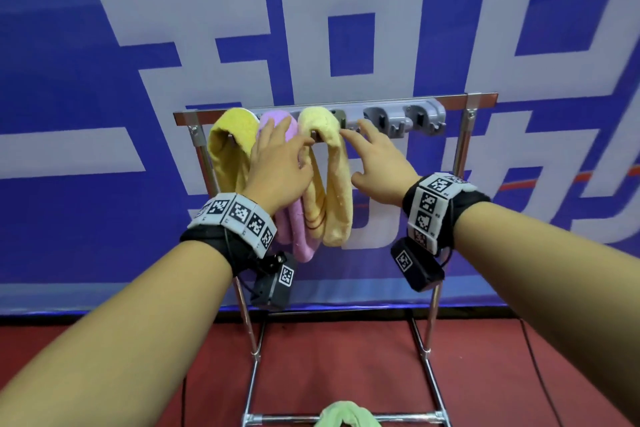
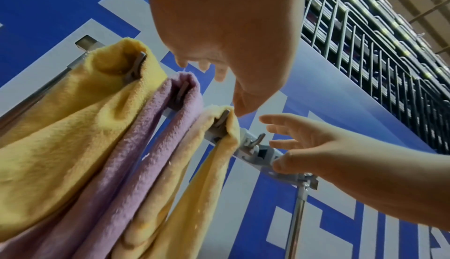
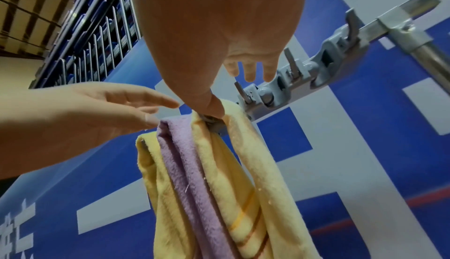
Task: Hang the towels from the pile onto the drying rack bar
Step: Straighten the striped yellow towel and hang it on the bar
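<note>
Three towels hang folded over the drying rack bar (image 1: 460,98): a mustard yellow towel (image 1: 227,149), a lilac towel (image 1: 294,232) and a pale yellow towel (image 1: 334,191) with orange stripes. Your left hand (image 1: 280,166) is spread open in front of the lilac towel, fingertips at the pale yellow towel's fold. Your right hand (image 1: 379,163) is open just right of that towel, holding nothing. A green towel (image 1: 344,415) lies far below both hands.
</note>
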`<action>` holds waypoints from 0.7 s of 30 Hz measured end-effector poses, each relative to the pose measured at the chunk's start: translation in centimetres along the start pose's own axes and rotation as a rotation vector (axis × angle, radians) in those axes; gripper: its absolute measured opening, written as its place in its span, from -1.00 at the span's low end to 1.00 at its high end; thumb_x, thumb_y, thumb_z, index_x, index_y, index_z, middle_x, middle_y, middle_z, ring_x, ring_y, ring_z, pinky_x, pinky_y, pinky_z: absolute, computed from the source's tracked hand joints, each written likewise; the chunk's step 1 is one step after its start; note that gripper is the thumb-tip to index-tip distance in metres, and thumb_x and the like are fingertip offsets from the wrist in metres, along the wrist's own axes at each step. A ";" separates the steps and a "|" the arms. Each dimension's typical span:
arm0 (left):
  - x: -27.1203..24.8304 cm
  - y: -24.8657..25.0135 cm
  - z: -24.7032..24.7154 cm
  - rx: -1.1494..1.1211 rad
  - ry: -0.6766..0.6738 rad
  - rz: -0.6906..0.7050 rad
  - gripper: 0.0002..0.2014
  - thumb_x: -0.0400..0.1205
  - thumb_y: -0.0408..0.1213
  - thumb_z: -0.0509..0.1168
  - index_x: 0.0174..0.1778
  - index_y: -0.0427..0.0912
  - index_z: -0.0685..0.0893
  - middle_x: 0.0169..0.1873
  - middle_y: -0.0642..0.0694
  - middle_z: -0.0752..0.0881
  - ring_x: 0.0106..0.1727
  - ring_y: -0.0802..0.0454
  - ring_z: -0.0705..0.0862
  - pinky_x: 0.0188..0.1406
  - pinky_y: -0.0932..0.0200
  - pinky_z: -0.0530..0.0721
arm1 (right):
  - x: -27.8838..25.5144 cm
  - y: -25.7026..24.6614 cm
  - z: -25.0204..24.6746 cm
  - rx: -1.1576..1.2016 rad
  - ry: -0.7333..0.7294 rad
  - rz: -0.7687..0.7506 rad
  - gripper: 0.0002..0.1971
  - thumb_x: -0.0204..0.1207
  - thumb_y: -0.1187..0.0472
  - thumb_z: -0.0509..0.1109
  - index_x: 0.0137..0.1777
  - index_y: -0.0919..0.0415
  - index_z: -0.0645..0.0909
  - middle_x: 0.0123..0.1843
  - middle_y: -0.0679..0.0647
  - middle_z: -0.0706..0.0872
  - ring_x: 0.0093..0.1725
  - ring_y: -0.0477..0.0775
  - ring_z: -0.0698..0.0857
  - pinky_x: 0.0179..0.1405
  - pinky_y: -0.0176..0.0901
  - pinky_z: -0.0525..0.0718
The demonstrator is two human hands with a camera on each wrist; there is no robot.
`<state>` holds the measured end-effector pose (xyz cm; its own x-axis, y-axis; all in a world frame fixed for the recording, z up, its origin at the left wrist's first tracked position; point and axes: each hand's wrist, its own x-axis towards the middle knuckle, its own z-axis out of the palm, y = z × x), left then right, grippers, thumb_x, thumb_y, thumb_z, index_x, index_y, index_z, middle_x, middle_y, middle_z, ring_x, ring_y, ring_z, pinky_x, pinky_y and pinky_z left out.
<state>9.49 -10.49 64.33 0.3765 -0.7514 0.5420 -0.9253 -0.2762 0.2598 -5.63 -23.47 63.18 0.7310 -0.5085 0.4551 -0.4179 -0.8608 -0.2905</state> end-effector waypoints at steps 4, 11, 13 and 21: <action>-3.9 1.1 0.7 -0.174 0.181 0.026 -0.75 0.60 -0.34 0.29 0.14 -0.08 0.77 0.41 -0.11 0.54 0.48 -0.14 0.38 0.54 0.03 0.26 | -3.8 -0.2 0.8 0.040 -0.058 0.064 -0.19 0.45 0.27 0.36 0.69 -0.06 0.14 0.74 0.16 0.02 0.65 0.30 0.22 0.47 0.14 0.47; -11.4 1.1 8.1 -0.237 -0.014 -0.063 -0.76 0.48 -0.35 0.32 0.00 -0.02 0.75 0.25 0.01 0.59 0.36 -0.10 0.44 0.42 -0.05 0.43 | -11.1 1.5 8.1 0.139 -0.186 0.160 -0.22 0.44 0.25 0.36 0.68 0.03 0.20 0.68 0.25 0.15 0.60 0.36 0.31 0.50 0.15 0.44; -14.1 0.4 11.5 -0.249 -0.118 -0.102 -0.73 0.48 -0.36 0.29 0.04 -0.01 0.73 0.22 0.01 0.58 0.32 -0.13 0.45 0.38 -0.09 0.46 | -13.7 2.7 11.6 0.143 -0.253 0.195 -0.19 0.42 0.27 0.38 0.68 0.06 0.19 0.68 0.27 0.13 0.60 0.35 0.31 0.51 0.11 0.44; -24.7 -3.4 23.8 -0.294 -0.417 -0.312 -0.72 0.45 -0.34 0.28 0.02 -0.04 0.76 0.16 -0.09 0.64 0.27 -0.21 0.54 0.38 -0.02 0.47 | -23.4 8.2 24.8 0.192 -0.554 0.391 -0.17 0.40 0.30 0.46 0.67 0.11 0.22 0.65 0.33 0.16 0.59 0.32 0.37 0.58 -0.03 0.34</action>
<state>2.26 -5.28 31.02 0.5240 -0.8496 0.0602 -0.7000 -0.3893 0.5987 -12.84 -18.07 29.26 0.7352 -0.6497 -0.1934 -0.6405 -0.5725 -0.5118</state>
